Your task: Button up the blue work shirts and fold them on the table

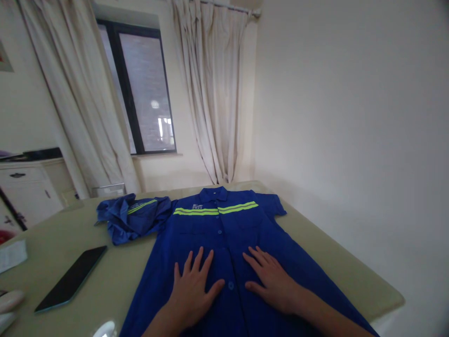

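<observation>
A blue short-sleeved work shirt (224,234) with a yellow-green reflective stripe across the chest lies spread flat, front up, on a pale green surface (315,252). My left hand (192,290) rests flat on the shirt's lower front, fingers spread, just left of the button line. My right hand (271,281) lies flat on the shirt to the right of the buttons, fingers stretched out. Neither hand holds anything. A second blue garment (131,217) with the same stripe lies crumpled beside the shirt's left sleeve.
A dark phone or tablet (72,278) lies flat at the left of the shirt. White objects (10,255) sit at the far left edge. Behind are a window (143,93), curtains and a white cabinet (28,187); a plain wall stands at right.
</observation>
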Demonstrator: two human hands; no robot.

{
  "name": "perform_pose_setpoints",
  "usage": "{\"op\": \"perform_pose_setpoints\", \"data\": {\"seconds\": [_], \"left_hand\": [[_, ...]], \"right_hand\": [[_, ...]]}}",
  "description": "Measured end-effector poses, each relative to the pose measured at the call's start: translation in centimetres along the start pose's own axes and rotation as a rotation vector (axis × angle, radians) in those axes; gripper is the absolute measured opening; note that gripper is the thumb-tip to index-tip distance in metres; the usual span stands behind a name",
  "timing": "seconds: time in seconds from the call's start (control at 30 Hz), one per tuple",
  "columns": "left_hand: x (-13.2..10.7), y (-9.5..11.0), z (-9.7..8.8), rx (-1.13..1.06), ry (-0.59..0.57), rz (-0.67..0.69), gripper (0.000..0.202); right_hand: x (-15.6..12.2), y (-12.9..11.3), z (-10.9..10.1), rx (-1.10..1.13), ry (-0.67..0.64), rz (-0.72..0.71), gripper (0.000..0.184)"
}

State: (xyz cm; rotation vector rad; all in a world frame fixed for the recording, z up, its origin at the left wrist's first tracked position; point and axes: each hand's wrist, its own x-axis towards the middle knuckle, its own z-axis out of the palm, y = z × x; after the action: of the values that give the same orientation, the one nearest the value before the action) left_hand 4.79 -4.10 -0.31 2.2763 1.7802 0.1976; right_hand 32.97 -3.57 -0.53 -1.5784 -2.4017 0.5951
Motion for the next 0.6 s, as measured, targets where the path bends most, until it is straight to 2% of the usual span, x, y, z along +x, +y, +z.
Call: {"op": "perform_pose_setpoints", "data": {"seconds": [0.07,0.13,0.3,0.43,0.53,0.6], "left_hand": [[1.5,-0.5,1.0,0.042,-0.002,-0.009,0.085],[3.2,-1.3,1.4,0.068,0.027,0.012,0.085],[8.5,-3.6,1.4,0.092,0.12,0.038,0.081],[12.3,-4.8,0.5,0.101,0.164,0.028,0.072],[13.6,-4.6,-0.4,0.114,0.265,0.044,0.056],[13.3,-3.7,-0.7,0.126,0.316,0.077,0.045]], "right_hand": [[0.6,0.2,1.5,-0.055,0.032,0.004,0.078],[1.8,0.6,1.8,-0.078,0.085,0.008,0.075],[7.4,1.8,0.7,-0.105,0.139,0.0,0.075],[11.9,2.4,0.2,-0.123,0.163,0.017,0.076],[14.3,2.6,0.0,-0.117,0.187,0.034,0.074],[15.1,2.6,-0.1,-0.1,0.21,0.038,0.072]]}}
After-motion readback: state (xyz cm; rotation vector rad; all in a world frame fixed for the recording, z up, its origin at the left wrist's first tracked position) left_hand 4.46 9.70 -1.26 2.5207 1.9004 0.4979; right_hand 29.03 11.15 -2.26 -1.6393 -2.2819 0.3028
